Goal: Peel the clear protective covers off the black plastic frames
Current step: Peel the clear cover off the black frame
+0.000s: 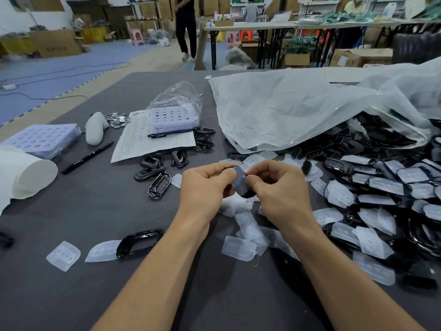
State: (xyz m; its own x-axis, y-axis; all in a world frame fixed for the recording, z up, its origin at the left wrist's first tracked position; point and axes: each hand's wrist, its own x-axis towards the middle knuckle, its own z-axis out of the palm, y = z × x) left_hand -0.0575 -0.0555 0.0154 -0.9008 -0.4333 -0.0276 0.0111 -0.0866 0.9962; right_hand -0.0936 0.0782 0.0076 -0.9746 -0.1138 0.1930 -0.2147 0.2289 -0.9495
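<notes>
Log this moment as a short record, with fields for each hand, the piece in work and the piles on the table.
left hand: grips the held frame from its left side
right hand: pinches at the frame's upper right edge
held frame: greyish cover appears still on
bare frames: loose cluster left of the hands, beside a paper form
peeled covers: scattered under and near the hands
unpeeled stock: heap at right, spilling from a large plastic bag
surface: dark grey table

Left hand [202,185]: fingers curled, thumb pinching a black frame [240,184]. Right hand [279,187]: curled likewise, pinching its other edge. Forearms bare, converging.
</notes>
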